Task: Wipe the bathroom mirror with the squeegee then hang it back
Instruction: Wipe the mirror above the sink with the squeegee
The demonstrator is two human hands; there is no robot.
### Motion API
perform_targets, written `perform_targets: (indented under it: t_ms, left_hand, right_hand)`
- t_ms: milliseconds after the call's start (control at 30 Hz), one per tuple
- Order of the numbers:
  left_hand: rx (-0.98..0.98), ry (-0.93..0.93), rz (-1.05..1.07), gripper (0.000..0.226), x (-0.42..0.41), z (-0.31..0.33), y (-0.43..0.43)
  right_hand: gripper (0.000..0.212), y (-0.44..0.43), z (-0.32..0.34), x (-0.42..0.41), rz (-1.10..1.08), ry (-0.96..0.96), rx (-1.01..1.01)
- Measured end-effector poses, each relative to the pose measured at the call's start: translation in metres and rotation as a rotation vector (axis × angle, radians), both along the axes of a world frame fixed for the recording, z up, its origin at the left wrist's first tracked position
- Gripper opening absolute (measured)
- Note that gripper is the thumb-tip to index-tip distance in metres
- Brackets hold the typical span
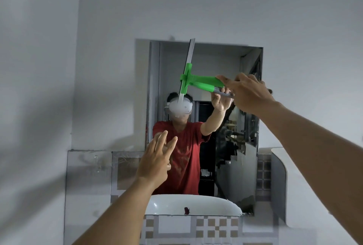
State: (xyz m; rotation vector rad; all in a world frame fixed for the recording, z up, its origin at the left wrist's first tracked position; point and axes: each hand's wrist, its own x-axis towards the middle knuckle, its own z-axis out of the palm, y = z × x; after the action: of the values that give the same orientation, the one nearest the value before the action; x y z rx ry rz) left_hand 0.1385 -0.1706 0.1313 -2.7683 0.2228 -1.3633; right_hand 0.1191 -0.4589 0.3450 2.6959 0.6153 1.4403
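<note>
A green squeegee (198, 81) with a long pale blade stands almost upright against the upper left of the bathroom mirror (225, 58). Its blade runs from the mirror's top edge down to about mid height. My right hand (247, 92) grips the green handle near its grey end, at the mirror's upper right. Lower down, my left hand (157, 158) is raised in front of the mirror's lower left with its fingers spread and nothing in it. The mirror reflects a person in a red shirt and both hands.
The white wall (49, 68) surrounds the mirror. A clear hook (96, 159) sits on a glossy panel at the lower left. A white sink rim (196, 203) shows in the mirror's bottom. Patterned tiles (214, 227) run below. A white curved shelf (280, 158) juts out at the right.
</note>
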Motion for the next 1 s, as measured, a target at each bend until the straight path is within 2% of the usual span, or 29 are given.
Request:
perform_targets:
  t_ms: [167,367,600,867,1000]
  left_hand:
    - [-0.007,0.006,0.006,0.1,-0.001,0.0,-0.002]
    - [0.012,0.014,0.012,0.101,-0.002,0.002,-0.001]
    - [0.004,0.054,0.013,0.1,-0.003,0.003,-0.001]
    - [0.036,0.031,-0.032,0.097,0.0,0.002,0.003]
    - [0.04,-0.004,-0.063,0.088,-0.004,-0.008,0.005]
  right_hand:
    - [0.06,-0.022,-0.017,-0.001,-0.016,0.021,0.098]
    - [0.063,-0.032,-0.041,-0.008,-0.031,0.068,0.222]
    - [0.077,-0.04,-0.069,-0.013,-0.048,0.132,0.418]
    - [0.077,-0.014,-0.113,-0.025,0.022,0.261,0.661]
    - [0.076,0.004,-0.132,-0.03,0.05,0.315,0.752]
